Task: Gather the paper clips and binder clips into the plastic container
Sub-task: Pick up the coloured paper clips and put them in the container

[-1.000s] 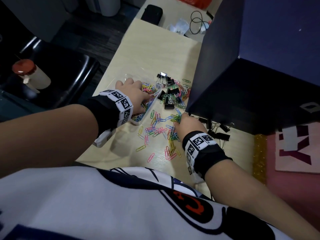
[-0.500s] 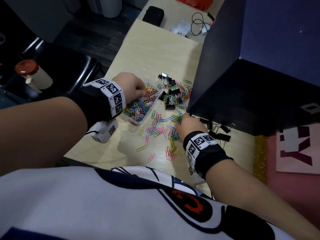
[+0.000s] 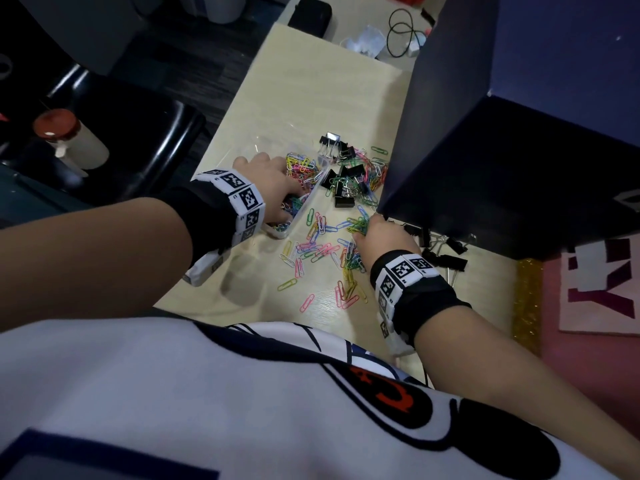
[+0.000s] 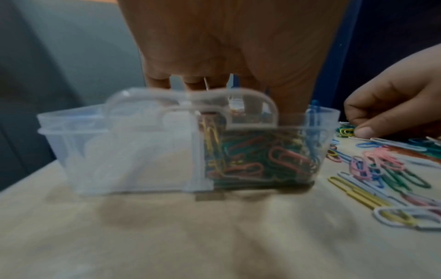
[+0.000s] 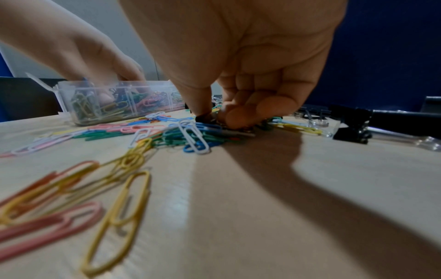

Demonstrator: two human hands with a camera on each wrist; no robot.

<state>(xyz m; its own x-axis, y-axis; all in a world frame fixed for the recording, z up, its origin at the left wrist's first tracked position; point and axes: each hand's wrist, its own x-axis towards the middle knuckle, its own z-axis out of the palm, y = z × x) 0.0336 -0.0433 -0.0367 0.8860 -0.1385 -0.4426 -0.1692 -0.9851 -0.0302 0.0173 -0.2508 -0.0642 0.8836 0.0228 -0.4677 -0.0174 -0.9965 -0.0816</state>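
A clear plastic container (image 3: 320,174) lies on the table, its lid open and partly filled with coloured paper clips (image 4: 257,160). My left hand (image 3: 273,183) is over it, the fingers (image 4: 193,83) reaching fairly straight down inside. Loose paper clips (image 3: 318,247) are scattered to its right. My right hand (image 3: 363,233) pinches a bunch of them between thumb and fingers (image 5: 241,115) on the tabletop. Black binder clips (image 3: 343,188) lie beyond the container's far end, and more binder clips (image 3: 445,252) sit right of my right hand.
A big dark blue box (image 3: 502,140) stands right beside the clips and overhangs some binder clips. The table's left edge (image 3: 207,157) runs close to the container, with a black chair (image 3: 138,140) below. A cable and bags (image 3: 398,32) lie at the far end.
My left hand rose off the container half a second ago and has come back down into it. My right hand stays on the same clip pile by the box corner.
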